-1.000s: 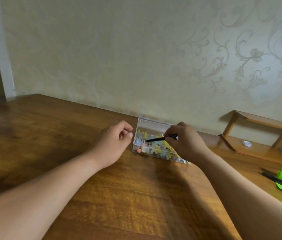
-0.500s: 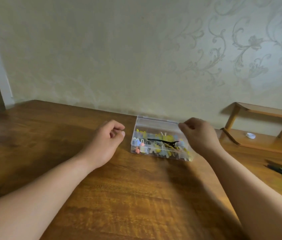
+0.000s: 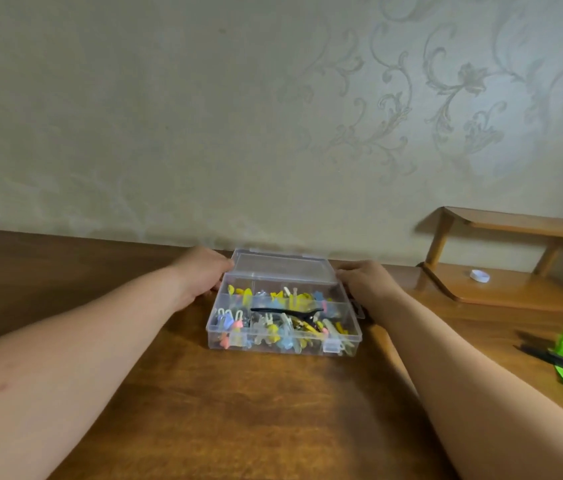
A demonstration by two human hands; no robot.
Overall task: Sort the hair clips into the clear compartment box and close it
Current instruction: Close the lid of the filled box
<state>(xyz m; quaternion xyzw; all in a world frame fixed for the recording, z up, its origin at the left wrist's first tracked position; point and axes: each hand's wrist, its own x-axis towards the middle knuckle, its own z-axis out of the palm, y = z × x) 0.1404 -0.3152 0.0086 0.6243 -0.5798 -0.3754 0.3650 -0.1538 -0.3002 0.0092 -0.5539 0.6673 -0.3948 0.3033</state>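
A clear compartment box (image 3: 283, 320) sits on the wooden desk (image 3: 238, 410) near the wall, its hinged lid (image 3: 283, 268) raised and tilted back. The compartments are filled with small coloured hair clips (image 3: 273, 329), and one long black clip (image 3: 287, 311) lies across the dividers above them. The left hand (image 3: 204, 273) is at the lid's left edge and the right hand (image 3: 359, 282) at its right edge, each touching the lid; whether the fingers pinch it or merely press cannot be told. The box looks light, stiff and slick, likely to slide if pushed from one side, so the lid is best taken at both outer corners. The black clip, lying high, may keep the lid from seating.
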